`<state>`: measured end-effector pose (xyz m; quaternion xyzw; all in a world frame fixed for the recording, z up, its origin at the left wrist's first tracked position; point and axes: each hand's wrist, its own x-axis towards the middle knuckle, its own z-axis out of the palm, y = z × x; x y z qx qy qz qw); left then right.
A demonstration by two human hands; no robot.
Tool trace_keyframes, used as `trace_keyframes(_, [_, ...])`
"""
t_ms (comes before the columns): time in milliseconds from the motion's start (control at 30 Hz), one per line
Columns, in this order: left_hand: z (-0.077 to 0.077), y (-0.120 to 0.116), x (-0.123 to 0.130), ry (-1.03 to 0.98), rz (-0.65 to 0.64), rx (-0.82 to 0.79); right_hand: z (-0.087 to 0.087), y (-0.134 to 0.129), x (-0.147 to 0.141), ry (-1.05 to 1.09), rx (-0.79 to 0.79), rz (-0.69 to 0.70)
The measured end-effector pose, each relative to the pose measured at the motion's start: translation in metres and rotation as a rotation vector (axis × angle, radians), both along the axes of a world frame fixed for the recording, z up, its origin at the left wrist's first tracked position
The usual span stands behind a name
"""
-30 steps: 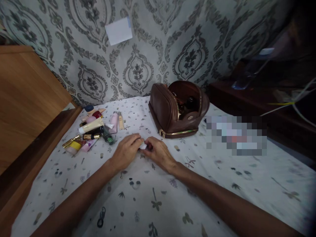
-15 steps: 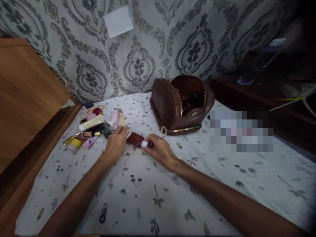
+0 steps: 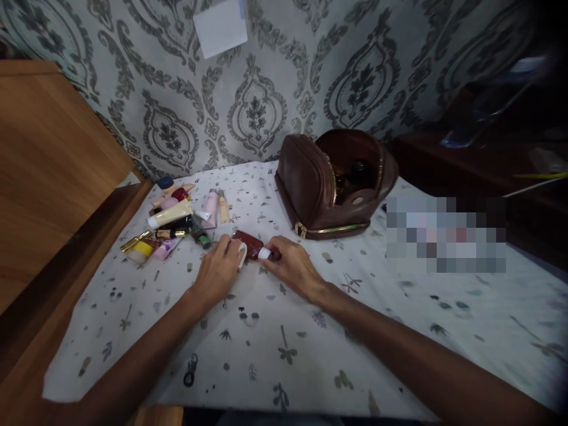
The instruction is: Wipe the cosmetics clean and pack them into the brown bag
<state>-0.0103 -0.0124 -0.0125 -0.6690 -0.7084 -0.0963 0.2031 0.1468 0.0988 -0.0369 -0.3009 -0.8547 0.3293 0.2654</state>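
Observation:
A dark red bottle (image 3: pixel 248 244) with a white cap (image 3: pixel 264 254) lies between my hands, just over the patterned white sheet (image 3: pixel 266 367). My right hand (image 3: pixel 293 266) is closed around its capped end, thumb and fingers pinching there. In my left hand (image 3: pixel 219 266) is a folded white wipe (image 3: pixel 242 255), held at the near left side of the bottle. The fingertips are partly hidden behind the wipe. Beyond my right hand stands a brown cosmetic bag (image 3: pixel 302 180), unzipped, with dark items inside.
Several tubes and cosmetics lie in a pile at the left, among them a cream tube (image 3: pixel 171 213) and a pink tube (image 3: pixel 212 207). A wooden panel (image 3: pixel 57 142) borders the left side. At the right lies a blurred-out patch (image 3: pixel 446 235). A patterned wall (image 3: pixel 257 106) rises behind.
My left hand has moved the wipe from the bottle's far left end to its near side. My right hand keeps its hold on the capped end. The view has shifted slightly.

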Motion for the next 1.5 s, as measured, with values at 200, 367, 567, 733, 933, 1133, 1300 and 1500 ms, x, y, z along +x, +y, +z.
trace_keyframes(200, [-0.008,-0.002,0.019,0.095,-0.119,0.135,-0.002,0.000,0.000,-0.012,0.005,0.003])
trace_keyframes(367, [-0.011,-0.006,0.020,0.127,-0.229,0.136,-0.003,-0.001,0.001,-0.022,0.076,0.002])
trace_keyframes(567, [-0.011,-0.004,0.013,0.056,-0.242,0.203,-0.001,-0.001,0.002,0.037,0.004,0.005])
trace_keyframes(733, [-0.008,-0.003,0.000,-0.080,-0.187,0.211,0.005,-0.001,0.003,0.141,-0.110,0.020])
trace_keyframes(933, [-0.004,-0.001,-0.028,-0.377,-0.037,0.175,0.009,-0.001,0.007,0.261,-0.275,0.045])
trace_keyframes(1133, [-0.001,0.000,-0.035,-0.573,-0.049,0.190,0.010,-0.002,0.009,0.233,-0.290,0.122])
trace_keyframes(1300, [0.001,-0.002,-0.024,-0.519,-0.075,0.191,0.010,-0.002,0.008,0.250,-0.312,0.148])
trace_keyframes(1500, [0.000,-0.004,-0.021,-0.429,-0.099,0.220,0.006,-0.007,0.007,0.308,-0.350,0.142])
